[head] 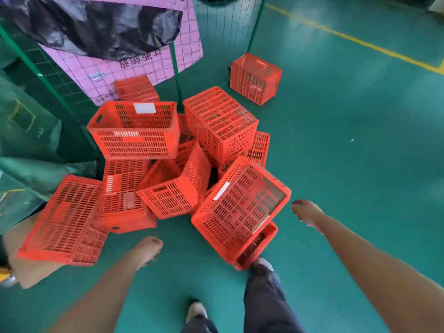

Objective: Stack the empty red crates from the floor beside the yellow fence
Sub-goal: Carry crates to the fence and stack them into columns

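Several red slatted crates lie in a jumbled heap on the green floor. An upright crate [134,129] with a white label tops the heap at the left. A tilted crate [240,207] lies nearest, its low corner by my right foot. Another crate [63,219] lies on its side at the far left, and one crate [255,78] stands apart at the back. My left hand [147,251] hangs in front of the heap, holding nothing, fingers loosely curled. My right hand [306,212] is just right of the tilted crate, fingers apart, not touching it.
A green wire fence [176,68] stands behind the heap, with a pink sheet [144,68] and black plastic [101,27] hung on it. Green covering [28,145] lies at the left, cardboard [33,272] at the lower left. Yellow floor lines [360,42] run at the back right.
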